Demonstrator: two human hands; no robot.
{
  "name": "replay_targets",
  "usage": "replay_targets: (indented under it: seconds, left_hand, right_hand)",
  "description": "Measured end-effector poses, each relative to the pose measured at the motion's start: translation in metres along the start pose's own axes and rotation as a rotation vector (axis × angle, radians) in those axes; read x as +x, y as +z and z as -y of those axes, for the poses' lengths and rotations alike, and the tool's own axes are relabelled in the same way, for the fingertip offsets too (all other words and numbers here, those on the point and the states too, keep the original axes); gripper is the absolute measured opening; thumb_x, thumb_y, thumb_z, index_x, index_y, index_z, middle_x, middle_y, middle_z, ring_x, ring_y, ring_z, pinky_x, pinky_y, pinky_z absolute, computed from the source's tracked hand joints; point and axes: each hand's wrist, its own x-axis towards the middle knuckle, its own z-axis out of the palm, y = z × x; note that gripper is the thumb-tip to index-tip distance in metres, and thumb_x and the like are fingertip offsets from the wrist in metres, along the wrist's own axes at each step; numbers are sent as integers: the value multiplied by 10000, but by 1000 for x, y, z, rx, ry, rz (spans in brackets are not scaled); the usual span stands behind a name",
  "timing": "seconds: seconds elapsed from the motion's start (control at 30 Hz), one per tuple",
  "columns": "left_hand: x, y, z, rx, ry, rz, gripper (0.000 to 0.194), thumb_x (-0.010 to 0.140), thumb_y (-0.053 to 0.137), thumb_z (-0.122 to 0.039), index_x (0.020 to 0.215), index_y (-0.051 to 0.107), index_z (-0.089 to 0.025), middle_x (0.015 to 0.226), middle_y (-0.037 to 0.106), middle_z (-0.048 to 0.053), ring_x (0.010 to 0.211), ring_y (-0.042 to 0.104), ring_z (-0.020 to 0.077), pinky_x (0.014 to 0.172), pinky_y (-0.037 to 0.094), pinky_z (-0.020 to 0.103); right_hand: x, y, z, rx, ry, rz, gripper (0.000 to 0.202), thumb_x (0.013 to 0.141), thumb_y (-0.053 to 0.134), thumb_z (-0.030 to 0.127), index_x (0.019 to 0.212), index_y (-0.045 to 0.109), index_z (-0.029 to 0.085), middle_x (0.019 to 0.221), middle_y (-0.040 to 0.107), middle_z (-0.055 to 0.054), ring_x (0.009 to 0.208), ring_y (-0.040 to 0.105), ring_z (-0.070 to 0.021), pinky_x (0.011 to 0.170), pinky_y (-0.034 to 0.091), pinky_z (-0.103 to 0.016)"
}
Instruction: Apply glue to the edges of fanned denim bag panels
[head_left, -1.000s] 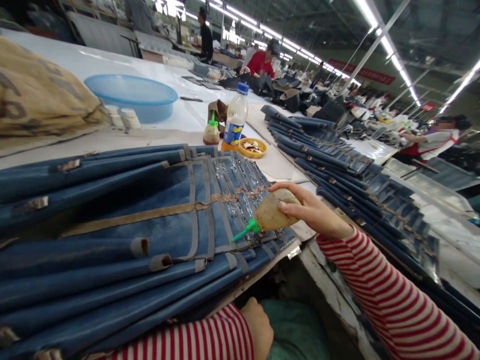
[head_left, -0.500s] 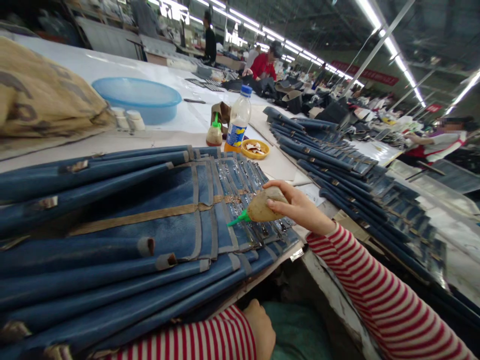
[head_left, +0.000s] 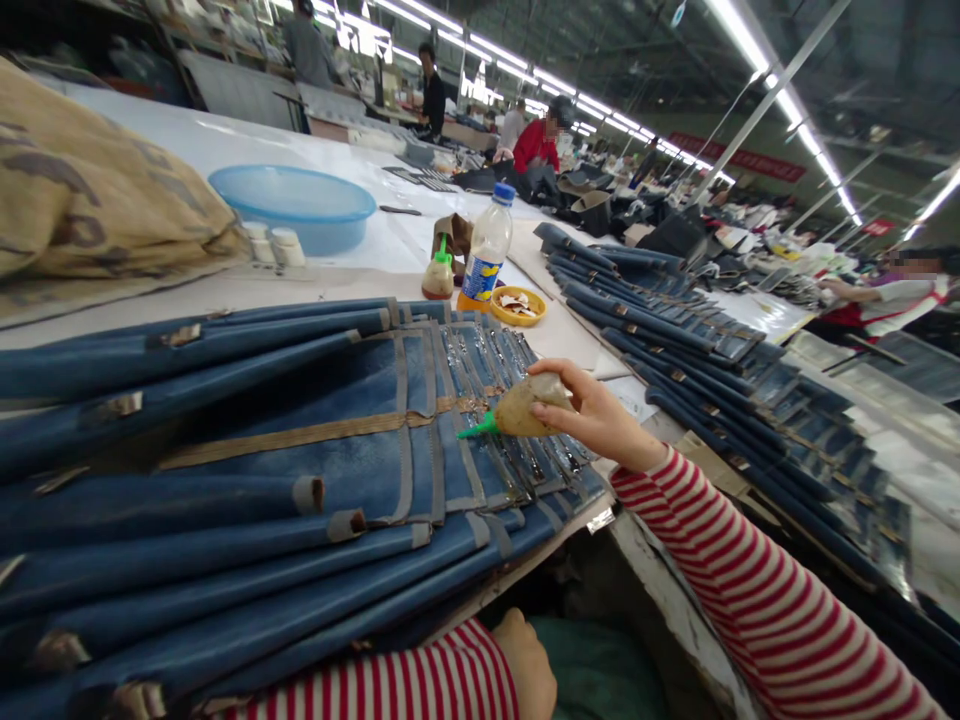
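My right hand (head_left: 592, 415) is wrapped round a glue bottle (head_left: 523, 407) with a green nozzle, tilted so that its tip points left. The tip is just over a grey strip along the edge of the stacked blue leather pieces (head_left: 360, 375). Shiny wet glue (head_left: 517, 345) lies in lines across the overlapped edges to the right of the nozzle. A tan zip-like band runs across the top piece. My left hand (head_left: 527, 665) rests low, by the table's front edge, with its fingers hidden from view.
Behind the stack stand a drink bottle (head_left: 487, 250), a second glue bottle (head_left: 438, 272) and a yellow dish (head_left: 517, 306) of scraps. A blue basin (head_left: 300, 210) and a brown sack (head_left: 97, 190) are farther left. More blue pieces (head_left: 675, 350) lie at right. Co-workers (head_left: 536, 145) are beyond.
The glue bottle's tip has moved a little along the grey strip, away from me. The view has shifted slightly. My left hand stays low by the table edge.
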Motion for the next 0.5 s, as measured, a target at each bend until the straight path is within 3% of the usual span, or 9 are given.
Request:
replay_targets:
  seconds: [0.1, 0.3, 0.5]
  left_hand:
    - [0, -3, 1, -19, 7, -23, 98, 661, 596, -183, 587, 654, -211, 509, 596, 96, 554, 530, 204, 549, 312, 313]
    - [-2, -9, 4, -84, 64, -113, 137, 735, 575, -228, 614, 640, -217, 502, 573, 44, 554, 529, 168, 546, 347, 292]
    - [-20, -22, 8, -130, 123, -207, 257, 850, 482, -360, 977, 569, -154, 947, 594, 53, 797, 563, 136, 717, 484, 327]
  right_hand:
    - [5, 6, -5, -35, -58, -71, 416, 765, 597, 353, 1134, 460, 216, 1090, 525, -62, 985, 520, -206, 851, 448, -349]
    - [4, 2, -6, -59, -71, -33, 400, 766, 601, 336, 1124, 467, 221, 1072, 533, -57, 980, 526, -209, 866, 443, -363]
    - [11, 5, -12, -78, -98, -105, 405, 774, 593, 338, 1139, 457, 227, 1061, 526, -55, 977, 519, -208, 869, 442, -376]
